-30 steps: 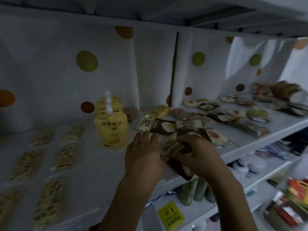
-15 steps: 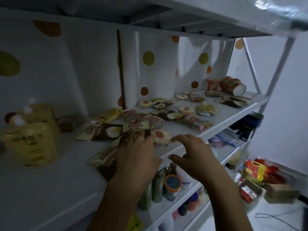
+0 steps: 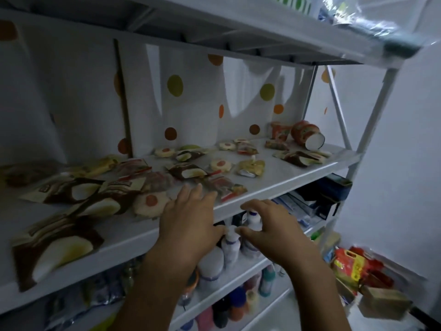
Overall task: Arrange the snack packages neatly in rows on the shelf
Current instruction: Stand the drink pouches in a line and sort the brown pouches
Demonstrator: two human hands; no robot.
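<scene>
both hands have let go of the brown packets they were working a second ago, and the view has swung right, so the yellow pouches are now out of frame; the left hand (image 3: 188,218) reaches over the front edge of the shelf (image 3: 298,170) with its fingers straight and slightly spread, holding nothing, its tips near a clear red-striped packet (image 3: 224,187); whether they touch it i cannot tell; the right hand (image 3: 269,230) hangs just in front of and below the shelf edge, fingers loosely curled and apart, empty.

the snack packages lie on this same shelf; three brown packets sit toward the front left, the nearest (image 3: 55,249) close to the edge, with a round red-dot packet (image 3: 150,201) just beside the left hand; further right and back the packets are scattered at odd angles, some overlapping, and a striped cup (image 3: 307,134) lies tipped on its side near the back corner; small bottles (image 3: 230,244) stand on the shelf below, behind the hands.

my reading is that the left group has been dealt with for now and attention has shifted to the loose middle and right clutter; most of the sorting looks still to be done; the likely next move is to gather the nearest packet and square it into a row; the packets are thin and slippery-looking, so one near the edge could slide off.
</scene>
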